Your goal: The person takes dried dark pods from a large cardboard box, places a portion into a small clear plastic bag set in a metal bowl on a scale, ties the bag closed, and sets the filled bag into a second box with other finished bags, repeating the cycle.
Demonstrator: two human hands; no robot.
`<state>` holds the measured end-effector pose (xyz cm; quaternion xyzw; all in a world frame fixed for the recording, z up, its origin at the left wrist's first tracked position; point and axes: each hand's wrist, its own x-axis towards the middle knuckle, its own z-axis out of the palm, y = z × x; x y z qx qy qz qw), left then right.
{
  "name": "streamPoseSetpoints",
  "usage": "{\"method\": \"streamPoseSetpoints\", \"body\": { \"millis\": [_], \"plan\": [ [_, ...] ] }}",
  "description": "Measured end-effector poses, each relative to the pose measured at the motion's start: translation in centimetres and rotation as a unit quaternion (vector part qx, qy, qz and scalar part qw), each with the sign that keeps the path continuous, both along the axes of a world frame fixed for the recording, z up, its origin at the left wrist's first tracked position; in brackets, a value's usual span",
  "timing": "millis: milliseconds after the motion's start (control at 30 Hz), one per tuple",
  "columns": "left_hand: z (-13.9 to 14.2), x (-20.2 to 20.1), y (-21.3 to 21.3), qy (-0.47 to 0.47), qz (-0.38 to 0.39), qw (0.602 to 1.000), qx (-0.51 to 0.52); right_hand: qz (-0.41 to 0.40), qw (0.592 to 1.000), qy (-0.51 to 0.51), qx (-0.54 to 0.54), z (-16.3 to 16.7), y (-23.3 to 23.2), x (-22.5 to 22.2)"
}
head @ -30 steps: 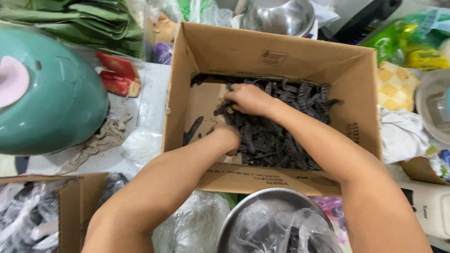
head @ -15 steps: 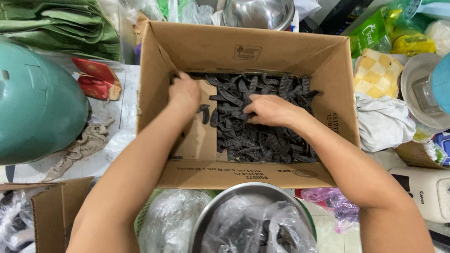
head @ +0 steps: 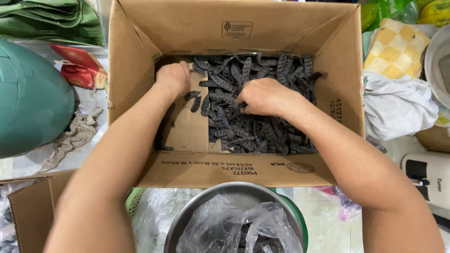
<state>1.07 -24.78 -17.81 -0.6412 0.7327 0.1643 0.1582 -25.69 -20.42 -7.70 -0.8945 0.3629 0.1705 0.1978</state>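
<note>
Pods, dark and flat, fill the right and far parts of the open cardboard box; that is what I see from the head camera, the only view I have. They lie heaped and crossed, so no single long axis holds for the pile, though many near the far wall run roughly away from me.

My left hand sits at the far left corner of the box, fingers curled in a narrow grip at the edge of the heap; it seems to pinch a pod or two, but I cannot tell for sure. My right hand rests on top of the pile near its middle, fingers bent down into the pods, half closed around some of them. The bare cardboard floor of the box lies between the left hand and me, so the pods lie to the right of the left hand and directly under the right, which is the nearer one to the bulk.

Just below the box stands a metal bowl lined with a clear plastic bag.
</note>
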Motion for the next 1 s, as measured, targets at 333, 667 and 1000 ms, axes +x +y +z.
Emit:
{"method": "streamPoseSetpoints", "body": {
  "millis": [333, 667, 1000],
  "plan": [
    [0.1, -4.4, 7.3, 0.024, 0.022, 0.999, 0.012, 0.013, 1.0, -0.002, -0.019, 0.2, 0.3, 0.2],
    [-3.5, -5.3, 3.5, -0.041, -0.216, 0.969, 0.112, -0.036, 0.997, 0.069, -0.014, 2.8, -0.5, 0.6],
    [-2.1, -1.4, -0.3, 0.14, 0.009, 0.982, -0.125, -0.043, 0.997, 0.058, -0.031, 3.7, -1.1, -0.1]
  ]
}}
